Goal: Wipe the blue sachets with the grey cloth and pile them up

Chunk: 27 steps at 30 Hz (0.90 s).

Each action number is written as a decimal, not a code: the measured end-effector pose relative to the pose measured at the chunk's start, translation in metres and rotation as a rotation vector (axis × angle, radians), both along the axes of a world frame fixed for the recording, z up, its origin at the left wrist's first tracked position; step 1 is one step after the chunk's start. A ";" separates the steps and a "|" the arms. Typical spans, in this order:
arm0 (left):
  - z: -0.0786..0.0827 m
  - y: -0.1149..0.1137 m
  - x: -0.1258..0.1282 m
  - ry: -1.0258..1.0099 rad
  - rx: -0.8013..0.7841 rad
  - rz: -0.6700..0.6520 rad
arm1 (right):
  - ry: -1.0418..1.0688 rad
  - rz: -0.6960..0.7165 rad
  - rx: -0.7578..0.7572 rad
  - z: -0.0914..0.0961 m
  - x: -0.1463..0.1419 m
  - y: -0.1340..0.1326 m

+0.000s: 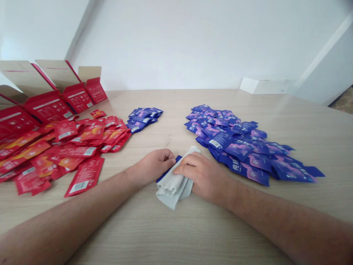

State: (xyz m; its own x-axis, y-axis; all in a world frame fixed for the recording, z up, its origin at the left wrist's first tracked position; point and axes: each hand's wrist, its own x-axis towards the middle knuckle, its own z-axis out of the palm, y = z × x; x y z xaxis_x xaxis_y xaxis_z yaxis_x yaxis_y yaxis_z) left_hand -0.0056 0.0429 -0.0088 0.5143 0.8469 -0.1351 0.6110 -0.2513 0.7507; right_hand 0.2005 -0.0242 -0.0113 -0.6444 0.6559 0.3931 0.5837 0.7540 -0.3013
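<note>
In the middle of the table, my right hand (202, 175) is closed on a folded white cloth (176, 189), which is pressed against a blue sachet (178, 158). My left hand (154, 165) pinches the sachet's left side with thumb and curled fingers. Most of the sachet is hidden behind the cloth and my fingers; only its dark blue edges show. Just right of my right hand spreads a large pile of blue-purple sachets (238, 147). A smaller pile of blue sachets (143, 118) lies beyond my left hand.
A broad heap of red and orange sachets (91, 133) covers the table's left side. Behind it stand several opened red boxes (49, 106) with raised flaps. At the back right, a white box (264, 86) lies near the white wall.
</note>
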 end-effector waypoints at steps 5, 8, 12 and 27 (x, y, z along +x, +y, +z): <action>-0.003 0.002 -0.001 0.015 0.022 -0.020 | -0.005 0.020 0.013 0.002 0.000 0.000; -0.005 0.004 -0.002 0.015 0.016 -0.027 | -0.015 0.060 0.023 0.001 -0.001 -0.001; -0.004 0.002 -0.001 0.018 0.000 -0.009 | 0.007 -0.045 -0.005 0.000 0.001 0.001; -0.001 0.001 0.001 0.021 0.023 -0.008 | -0.016 0.054 0.029 0.000 0.001 0.002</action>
